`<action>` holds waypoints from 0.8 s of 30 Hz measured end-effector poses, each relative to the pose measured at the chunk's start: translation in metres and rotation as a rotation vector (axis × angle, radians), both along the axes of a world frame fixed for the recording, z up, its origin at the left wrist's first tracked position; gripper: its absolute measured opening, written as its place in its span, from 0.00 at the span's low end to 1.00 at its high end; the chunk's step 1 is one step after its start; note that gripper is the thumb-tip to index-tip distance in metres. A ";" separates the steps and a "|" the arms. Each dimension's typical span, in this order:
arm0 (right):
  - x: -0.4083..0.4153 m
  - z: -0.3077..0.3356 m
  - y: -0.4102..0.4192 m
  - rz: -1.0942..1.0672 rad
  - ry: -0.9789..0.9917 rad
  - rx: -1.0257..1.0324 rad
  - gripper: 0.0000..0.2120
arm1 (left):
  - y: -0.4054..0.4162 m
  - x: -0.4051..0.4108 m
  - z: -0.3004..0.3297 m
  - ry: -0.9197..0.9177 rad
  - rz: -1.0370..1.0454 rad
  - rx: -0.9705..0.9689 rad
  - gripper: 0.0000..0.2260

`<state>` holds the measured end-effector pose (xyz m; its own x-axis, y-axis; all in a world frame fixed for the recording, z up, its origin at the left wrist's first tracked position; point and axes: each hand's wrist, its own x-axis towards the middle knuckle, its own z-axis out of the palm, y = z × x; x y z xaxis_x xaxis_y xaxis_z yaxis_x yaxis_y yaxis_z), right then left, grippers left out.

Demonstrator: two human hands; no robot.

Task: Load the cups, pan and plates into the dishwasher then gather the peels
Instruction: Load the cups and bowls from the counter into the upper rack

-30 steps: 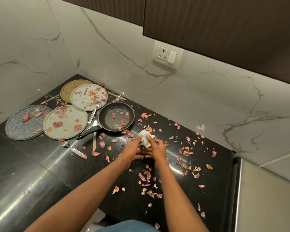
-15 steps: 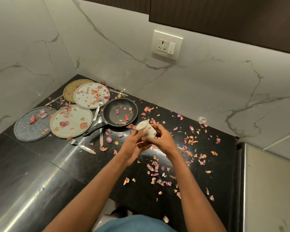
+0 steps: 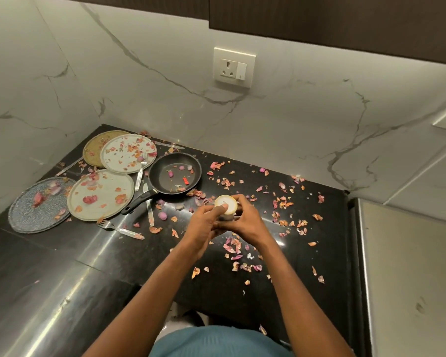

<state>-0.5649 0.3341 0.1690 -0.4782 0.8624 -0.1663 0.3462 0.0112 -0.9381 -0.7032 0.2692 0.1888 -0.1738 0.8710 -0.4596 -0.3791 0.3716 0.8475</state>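
Note:
Both hands hold a small white cup (image 3: 226, 204) above the black counter, its round base turned up toward me. My left hand (image 3: 208, 222) grips it from the left with the thumb on the base. My right hand (image 3: 245, 220) wraps it from the right. A black pan (image 3: 175, 173) with a few peels in it lies to the left, handle pointing to the lower left. Further left lie several dirty plates: a white plate (image 3: 101, 194), a second white plate (image 3: 128, 153), a gold plate (image 3: 94, 148) and a grey speckled plate (image 3: 38, 204). Onion peels (image 3: 236, 249) are strewn over the counter.
A fork (image 3: 120, 229) and knives (image 3: 149, 207) lie between the plates and the pan. Marble walls close the counter (image 3: 62, 279) at the back and left, with a wall socket (image 3: 234, 67). A steel surface (image 3: 410, 279) adjoins at the right.
Both hands lifted the cup off the counter and turned it until its base faces up. The view shifted, so plates and pan sit further right and lower.

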 end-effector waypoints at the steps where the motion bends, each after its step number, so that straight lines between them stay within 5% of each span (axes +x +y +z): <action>1: 0.004 0.000 -0.006 -0.014 -0.005 -0.005 0.30 | -0.004 0.002 -0.001 -0.013 -0.005 -0.008 0.17; 13: 0.062 0.018 -0.109 -0.401 0.014 0.091 0.32 | -0.064 0.043 0.029 -0.132 -0.269 0.002 0.19; 24: 0.143 -0.002 -0.269 -0.821 -0.100 0.085 0.35 | -0.157 0.130 0.005 -0.236 -0.540 -0.190 0.20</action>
<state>-0.4219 0.0655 0.1665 0.3226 0.9419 -0.0935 0.3569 -0.2125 -0.9096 -0.5729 0.1120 0.1934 0.3940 0.7068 -0.5875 -0.2642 0.6994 0.6641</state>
